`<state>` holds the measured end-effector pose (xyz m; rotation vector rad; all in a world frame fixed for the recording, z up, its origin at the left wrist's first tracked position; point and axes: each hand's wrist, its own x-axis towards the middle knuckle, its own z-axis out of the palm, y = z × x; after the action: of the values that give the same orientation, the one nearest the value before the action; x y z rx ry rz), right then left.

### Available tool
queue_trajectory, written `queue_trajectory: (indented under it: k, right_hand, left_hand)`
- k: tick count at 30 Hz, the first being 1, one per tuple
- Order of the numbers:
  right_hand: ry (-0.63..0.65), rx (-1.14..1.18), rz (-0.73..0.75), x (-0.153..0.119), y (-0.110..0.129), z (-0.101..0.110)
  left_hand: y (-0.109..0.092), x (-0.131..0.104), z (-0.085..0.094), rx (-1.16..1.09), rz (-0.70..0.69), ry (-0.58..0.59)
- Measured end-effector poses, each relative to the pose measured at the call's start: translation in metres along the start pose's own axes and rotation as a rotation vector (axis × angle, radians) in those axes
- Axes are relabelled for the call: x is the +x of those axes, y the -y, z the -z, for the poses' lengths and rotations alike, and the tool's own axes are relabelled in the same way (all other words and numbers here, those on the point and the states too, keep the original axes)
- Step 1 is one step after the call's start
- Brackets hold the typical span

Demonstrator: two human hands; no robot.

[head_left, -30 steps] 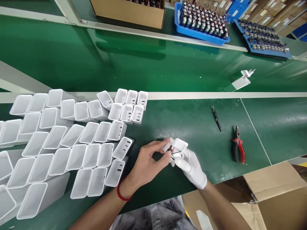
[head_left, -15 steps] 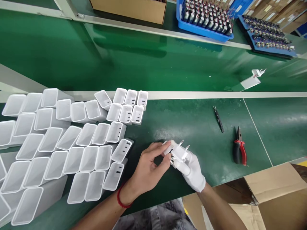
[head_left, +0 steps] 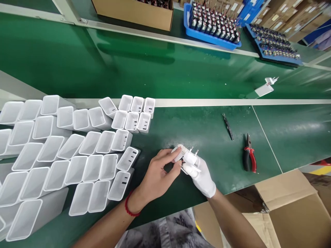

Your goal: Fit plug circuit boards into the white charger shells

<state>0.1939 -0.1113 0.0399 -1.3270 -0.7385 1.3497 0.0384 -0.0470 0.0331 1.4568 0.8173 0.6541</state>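
Observation:
My bare left hand, with a red cord at the wrist, pinches the left side of a white plug charger housing with thumb and forefinger. The white-gloved right hand is closed around the other side of this white plug charger. Two metal pins stick up from its plug part. Its underside and inner parts are mostly hidden by my fingers. Left of my hands stand many open white plastic housings in rows, some with small slots in the end wall.
Black tweezers and red-black pliers lie to the right. Another white plug piece rests against the green back panel. A blue bin and blue tray of components stand on the shelf. An open cardboard box is lower right.
The view has shifted slightly, so the bench items appear a little further left. Both hands still hold the charger, which has turned slightly between them.

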Motion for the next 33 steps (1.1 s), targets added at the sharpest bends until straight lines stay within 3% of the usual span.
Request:
queue_trajectory:
  k: [4,11,16,18,20,23,26,29,31,33]
  right_hand:
    - [-0.016,-0.036,-0.002,0.001,-0.002,0.0]
    - [-0.14,0.053,-0.007,0.001,-0.027,0.0]
    - [0.022,-0.008,-0.069,0.003,-0.006,0.005]
    - [0.125,-0.104,-0.013,-0.001,0.004,0.011]
    - [0.14,-0.298,0.125,-0.005,0.008,0.017]
    - [0.013,-0.652,0.345,-0.009,0.003,0.019]
    - [-0.061,-0.792,0.443,-0.008,-0.006,0.013]
    - [-0.181,-0.649,0.374,-0.006,-0.007,0.006]
    - [-0.263,-0.349,0.24,-0.004,-0.002,0.003]
    - [-0.249,0.017,0.09,-0.002,0.006,0.003]
  left_hand:
    - [-0.001,-0.001,0.003,0.019,-0.012,0.014]
    - [-0.003,-0.001,0.001,0.082,-0.096,-0.049]
    - [0.0,0.002,0.001,0.028,-0.019,-0.061]
    - [0.003,0.004,0.001,-0.047,0.055,-0.079]
    - [0.005,0.006,0.001,-0.112,0.11,-0.106]
    - [0.007,0.007,-0.001,-0.142,0.143,-0.113]
    - [0.006,0.006,-0.004,-0.091,0.143,-0.091]
    - [0.003,0.004,-0.004,-0.049,0.086,-0.096]
    - [0.0,0.002,-0.002,-0.091,0.005,-0.095]
    - [-0.002,0.0,0.0,-0.156,-0.094,-0.077]
